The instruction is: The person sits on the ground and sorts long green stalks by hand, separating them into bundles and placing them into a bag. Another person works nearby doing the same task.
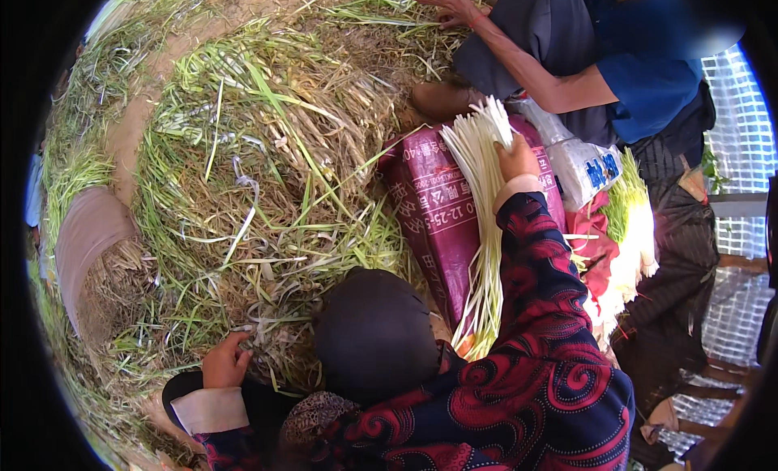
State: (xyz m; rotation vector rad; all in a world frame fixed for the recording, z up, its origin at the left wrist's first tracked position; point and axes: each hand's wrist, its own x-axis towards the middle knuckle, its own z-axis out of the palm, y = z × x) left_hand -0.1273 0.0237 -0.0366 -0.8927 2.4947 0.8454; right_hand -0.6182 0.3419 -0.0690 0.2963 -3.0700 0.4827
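Observation:
My right hand [517, 159] is closed around the upper part of a bundle of long, thin leafy stalks [486, 220]. Their ends near the hand are white, and they turn pale green toward my body. The bundle lies along a dark red printed sack [433, 200], which is plump and rests in front of me. At the lower left, my left hand [225, 362] hovers at the near edge of a big heap of stalks [267, 171]. Its thumb and forefinger are apart, with nothing visible between them. A dark rounded cloth-covered shape [373, 329] sits between my arms.
Across from me a co-worker [559, 82] in dark trousers and a blue top reaches toward the heap. To the right are white plastic packaging [587, 167], red cloth [592, 244] and more white-ended stalks [636, 228]. A grey-brown cloth [89, 236] covers stalks at the far left.

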